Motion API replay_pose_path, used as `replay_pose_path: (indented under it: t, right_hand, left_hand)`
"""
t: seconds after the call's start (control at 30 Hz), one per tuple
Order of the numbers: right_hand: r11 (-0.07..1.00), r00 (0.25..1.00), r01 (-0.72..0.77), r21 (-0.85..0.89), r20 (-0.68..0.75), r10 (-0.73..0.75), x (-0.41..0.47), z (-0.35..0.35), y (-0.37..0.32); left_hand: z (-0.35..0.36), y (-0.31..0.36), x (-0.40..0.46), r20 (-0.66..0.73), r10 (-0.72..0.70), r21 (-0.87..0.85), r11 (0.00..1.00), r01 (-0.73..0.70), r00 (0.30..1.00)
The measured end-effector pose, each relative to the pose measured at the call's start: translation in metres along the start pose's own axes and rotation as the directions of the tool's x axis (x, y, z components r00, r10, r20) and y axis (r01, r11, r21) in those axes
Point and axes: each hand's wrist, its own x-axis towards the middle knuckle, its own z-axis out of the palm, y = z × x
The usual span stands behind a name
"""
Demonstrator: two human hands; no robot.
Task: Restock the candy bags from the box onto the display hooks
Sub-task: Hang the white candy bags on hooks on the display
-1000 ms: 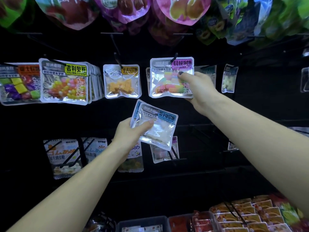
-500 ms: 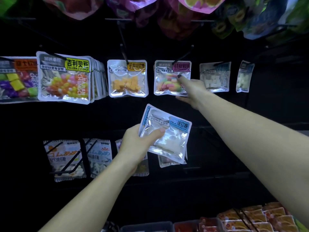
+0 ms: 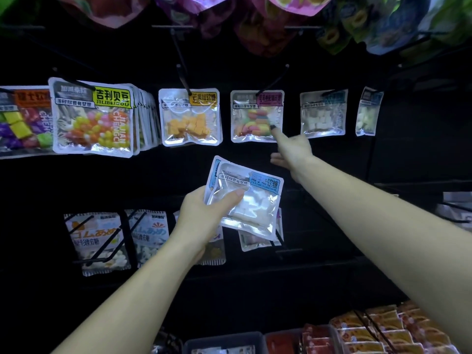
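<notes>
Ideally, the left hand (image 3: 204, 213), clamped on the blue-labelled bags (image 3: 245, 198) at frame centre, feeds one while the empty, open right hand (image 3: 291, 149) steadies the pink-labelled bag (image 3: 256, 116).

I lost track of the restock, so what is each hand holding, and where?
The left hand grips blue-labelled candy bags by their left edge. The right hand holds nothing.

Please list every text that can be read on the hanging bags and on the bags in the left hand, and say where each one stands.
"吉利贝豆" and "JILIBEIDOU": yellow label of the jelly bean bag.
"JIAJIAN CHENGC": vertical, right side of the same bag.
"软糖": blue label of the bags held in the left hand; the first characters are blurred.
Labels on the orange candy bag and rainbow candy bag: too blurred.
</notes>
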Motion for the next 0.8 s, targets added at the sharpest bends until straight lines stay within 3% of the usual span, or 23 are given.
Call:
replay_pose_path:
  t: [0.1, 0.2, 0.4, 0.67, 0.8]
  right_hand:
    - [0.999, 0.999, 0.019, -0.036, 0.039, -0.018, -0.035, -0.02, 0.006]
    - [0.999, 0.982, -0.048, 0.023, 0.186, 0.043, -0.077, -0.043, 0.006]
    - [0.996, 0.869, -0.087, -0.027, 0.486, 0.089, -0.137, -0.076, 0.004]
    - [0.995, 0.922, -0.048, 0.084, 0.388, 0.012, -0.149, -0.117, 0.002]
    - [0.99, 0.938, -0.058, 0.126, 0.347, 0.011, -0.148, -0.139, 0.004]
  left_hand:
    - [-0.001, 0.008, 0.0, -0.005, -0.01, -0.009, 1.0, 0.01, 1.0]
    - [0.001, 0.016, 0.001, -0.027, -0.03, -0.007, 1.0, 0.03, 0.999]
    - [0.025, 0.032, -0.002, -0.095, -0.051, -0.067, 0.997, 0.044, 0.994]
    - [0.065, 0.044, -0.014, 0.073, -0.082, -0.172, 0.981, 0.094, 0.994]
    - [0.081, 0.049, -0.015, 0.131, -0.181, -0.218, 0.954, 0.206, 0.975]
